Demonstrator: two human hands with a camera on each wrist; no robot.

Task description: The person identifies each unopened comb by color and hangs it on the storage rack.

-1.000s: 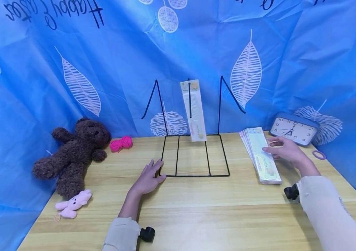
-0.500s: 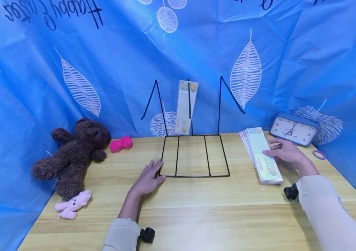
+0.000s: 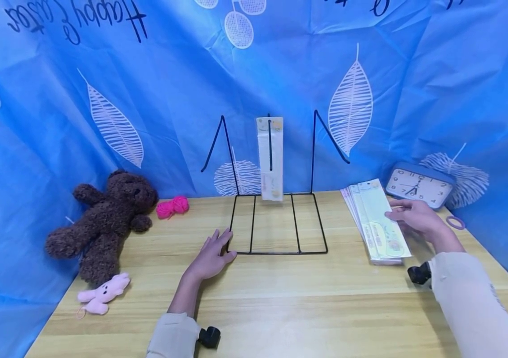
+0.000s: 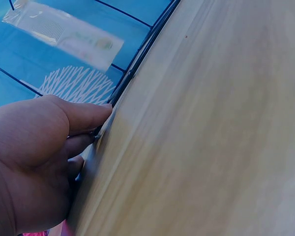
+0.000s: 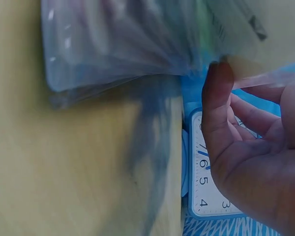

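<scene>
Right hand (image 3: 421, 220): thumb and fingers pinch the right edge of the top packet (image 3: 382, 216), which sits askew over a fanned packet stack (image 3: 363, 215) at the right of the counter (image 3: 290, 308). Left hand (image 3: 209, 256): fingers spread, touching the front left corner of the black wire rack (image 3: 276, 253). One hung packet (image 3: 277, 164) hangs upright from the rack's middle hook. A clock (image 3: 419, 186) stands behind the right hand, a purple ring (image 3: 455, 222) beside it.

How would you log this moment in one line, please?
left hand: touching rack | right hand: pinching top packet of stack | hanging packet: on middle hook
</scene>
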